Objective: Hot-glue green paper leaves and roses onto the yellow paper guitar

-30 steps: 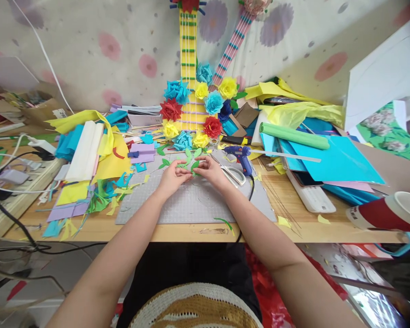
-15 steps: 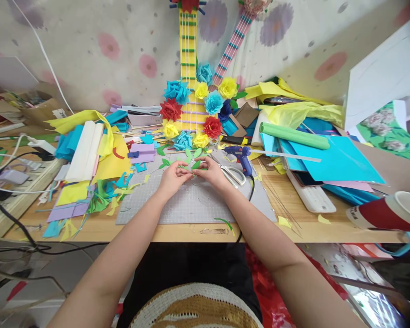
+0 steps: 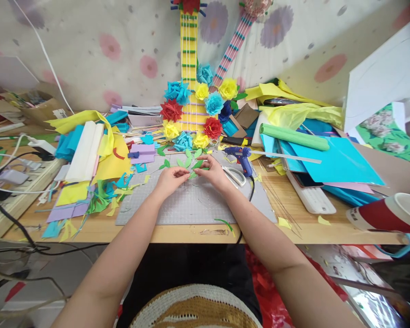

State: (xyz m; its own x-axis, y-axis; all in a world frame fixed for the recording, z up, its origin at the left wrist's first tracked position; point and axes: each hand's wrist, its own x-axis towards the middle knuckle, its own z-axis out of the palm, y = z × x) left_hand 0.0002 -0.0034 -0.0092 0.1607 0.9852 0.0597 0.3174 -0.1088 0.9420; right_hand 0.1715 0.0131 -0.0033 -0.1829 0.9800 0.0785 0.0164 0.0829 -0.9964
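My left hand (image 3: 170,179) and my right hand (image 3: 212,172) meet over the far part of a grey cutting mat (image 3: 191,205). Both pinch a sprig of small green paper leaves (image 3: 193,165) between thumb and fingertips, the left at its near end, the right a little farther along. More cut green leaves (image 3: 164,164) lie on the mat just beyond my fingers. Scissors (image 3: 235,175) and a blue glue gun (image 3: 242,156) rest right of my right hand.
A yellow paper guitar with paper flowers (image 3: 191,109) leans on the wall behind the mat. Paper sheets and scraps (image 3: 89,155) pile up on the left, blue and yellow sheets with a green roll (image 3: 294,135) on the right. A red cup (image 3: 386,213) lies at the right edge.
Both hands have shifted slightly away from me with the leaf sprig. The fingers have turned it a little; the leaves now stand out more above my fingertips.
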